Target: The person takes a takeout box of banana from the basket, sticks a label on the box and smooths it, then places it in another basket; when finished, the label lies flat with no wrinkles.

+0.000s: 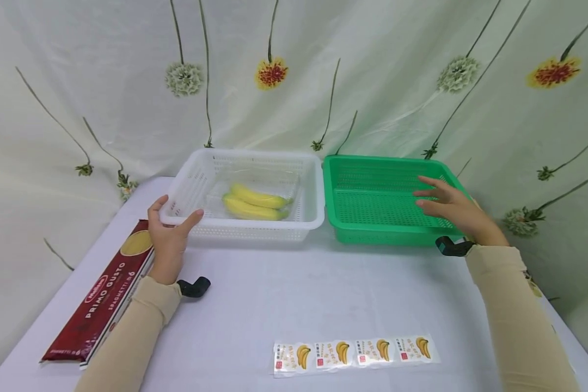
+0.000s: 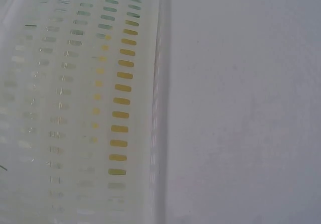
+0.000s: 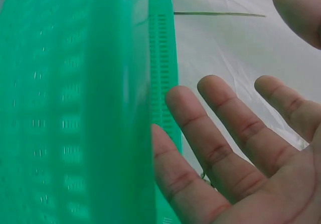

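Observation:
A white perforated basket [image 1: 245, 223] stands at the back centre. Inside it lie yellow bananas [image 1: 255, 206] in a clear plastic bag. My left hand [image 1: 169, 239] is at the basket's front left corner, thumb and fingers spread around it; whether it bears on the rim is unclear. In the left wrist view only the basket's wall [image 2: 140, 133] shows, no fingers. To the right stands a green perforated basket [image 1: 382, 235]. My right hand [image 1: 458, 212] is at its right side, fingers apart and holding nothing; in the right wrist view its fingers [image 3: 215, 148] are spread near the green rim.
A red spaghetti packet [image 1: 105, 294] lies at the left, partly beside my left forearm. At the table's front lies a strip of banana stickers [image 1: 355, 355]. Behind the baskets hangs a flowered cloth [image 1: 294, 109]. White cloth [image 1: 294, 294] covers the table.

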`<state>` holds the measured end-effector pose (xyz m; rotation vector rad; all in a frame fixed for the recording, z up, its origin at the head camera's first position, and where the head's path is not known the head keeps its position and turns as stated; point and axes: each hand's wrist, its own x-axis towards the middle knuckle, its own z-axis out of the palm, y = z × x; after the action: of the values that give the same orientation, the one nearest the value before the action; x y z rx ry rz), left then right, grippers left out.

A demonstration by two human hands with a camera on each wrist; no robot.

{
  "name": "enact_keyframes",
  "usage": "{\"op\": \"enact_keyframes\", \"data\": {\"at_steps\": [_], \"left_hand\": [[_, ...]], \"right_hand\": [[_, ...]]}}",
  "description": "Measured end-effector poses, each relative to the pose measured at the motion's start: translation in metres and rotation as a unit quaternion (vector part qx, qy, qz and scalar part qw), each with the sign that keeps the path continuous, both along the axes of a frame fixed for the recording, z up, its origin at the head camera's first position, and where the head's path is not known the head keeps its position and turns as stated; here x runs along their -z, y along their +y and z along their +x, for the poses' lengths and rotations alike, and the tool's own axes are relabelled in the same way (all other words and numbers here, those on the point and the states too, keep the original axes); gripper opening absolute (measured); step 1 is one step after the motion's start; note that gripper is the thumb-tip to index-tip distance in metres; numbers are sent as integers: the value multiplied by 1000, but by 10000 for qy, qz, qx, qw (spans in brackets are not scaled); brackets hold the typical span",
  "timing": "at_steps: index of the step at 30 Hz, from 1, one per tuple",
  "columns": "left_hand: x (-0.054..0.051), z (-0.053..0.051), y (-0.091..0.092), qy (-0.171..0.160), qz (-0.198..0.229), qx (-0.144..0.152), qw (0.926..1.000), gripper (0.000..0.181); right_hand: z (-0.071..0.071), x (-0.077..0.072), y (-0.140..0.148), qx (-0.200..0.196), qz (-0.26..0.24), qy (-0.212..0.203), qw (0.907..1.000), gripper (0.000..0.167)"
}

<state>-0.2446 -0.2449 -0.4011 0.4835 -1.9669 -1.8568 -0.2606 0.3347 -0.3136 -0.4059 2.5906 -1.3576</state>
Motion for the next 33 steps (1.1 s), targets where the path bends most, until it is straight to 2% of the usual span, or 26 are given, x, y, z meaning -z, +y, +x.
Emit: {"op": "enact_keyframes", "data": {"at_steps": [6, 12, 19, 33], "left_hand": [[2, 0, -2, 37, 64, 19, 10000, 84], [2, -1, -2, 49, -2, 70, 10000, 85], [1, 0, -1, 239, -52, 75, 9997, 85], [3, 1, -1, 170, -20, 134, 9998, 85]], "right_hand": [[-11, -1, -16, -245, -143, -194, 9994, 75], [-17, -2, -31, -299, -337, -372, 9983, 76], [-24, -6, -48, -469, -336, -319, 9978, 74], [-36, -7, -79, -579, -541, -419, 9960, 70]]}}
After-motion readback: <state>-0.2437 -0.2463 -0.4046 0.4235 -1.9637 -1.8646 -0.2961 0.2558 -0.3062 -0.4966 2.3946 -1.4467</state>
